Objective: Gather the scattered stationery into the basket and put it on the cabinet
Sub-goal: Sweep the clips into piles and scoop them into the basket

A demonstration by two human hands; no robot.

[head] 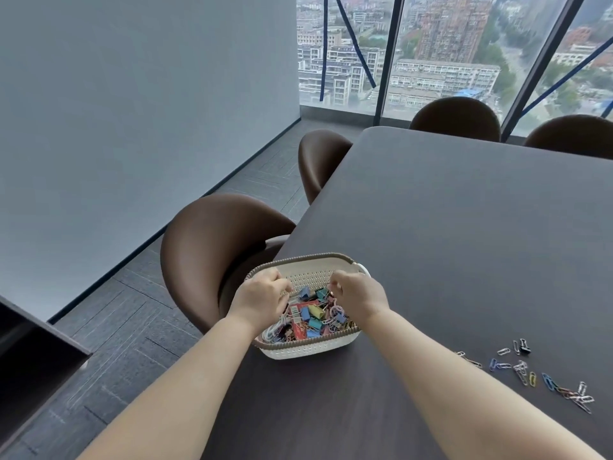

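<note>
- basket [308, 350], cream with a brown woven rim, sits at the left edge of the dark table [464, 227], its left end reaching that edge above a brown chair [212, 247].
- binder clips [313, 313] in blue, teal, yellow and red fill its floor, mixed with paper clips and a white coil at the near left corner.
- left hand [262, 300] is over the basket's left half, fingers curled down and bunched together at the tips; whether they pinch something small cannot be told, since the fingertips point away from the camera.
- right hand [358, 295] is over the right half, fingers likewise curled inward into a loose fist; its hold is hidden too, and i cannot tell if it grips anything.
- both hands are inside the rim line, just above the heap, with the far wall of the basket showing between them.
- the basket's near left corner is covered by the left wrist; a white handle peeks out behind the right hand.
- loose paper clips [530, 373] lie scattered near the table's near right edge, well apart from the basket, with one black binder clip [524, 346] among them.
- a dark cabinet [30, 356] is cut off at the lower left of the view.
</note>
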